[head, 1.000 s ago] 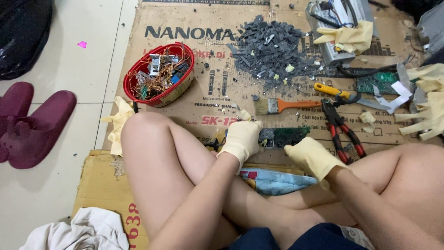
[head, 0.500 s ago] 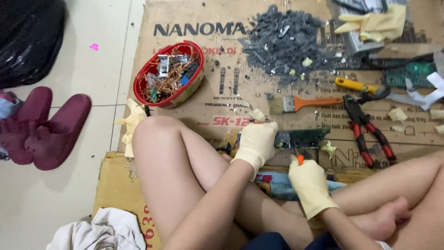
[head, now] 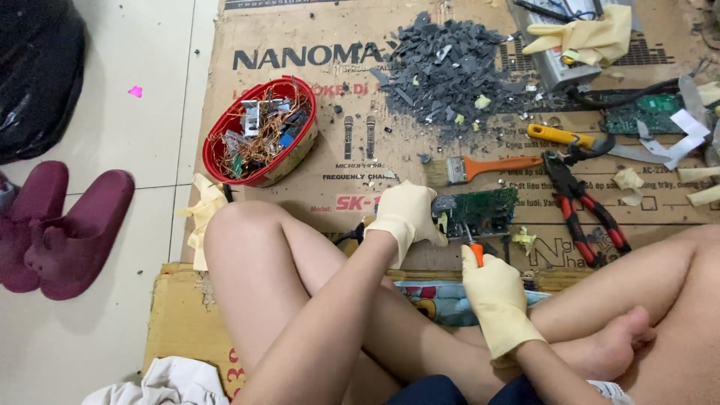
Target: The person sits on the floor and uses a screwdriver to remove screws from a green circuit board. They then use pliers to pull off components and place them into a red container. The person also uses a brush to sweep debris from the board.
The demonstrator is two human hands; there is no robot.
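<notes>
A red bowl [head: 259, 135] already holds stripped parts. The left hand [head: 405, 214] grips a green circuit board [head: 480, 210] on the cardboard [head: 315, 45]; the right hand [head: 495, 296] clenches an orange-handled tool [head: 475, 251] against it. Components remain aboard, so stripping looks unfinished.

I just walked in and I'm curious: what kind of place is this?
Probably a makeshift floor workshop for stripping old electronics. A gloved left hand steadies a green circuit board on flattened cardboard, beside a heap of grey broken bits and a red basket of salvaged parts.
</notes>
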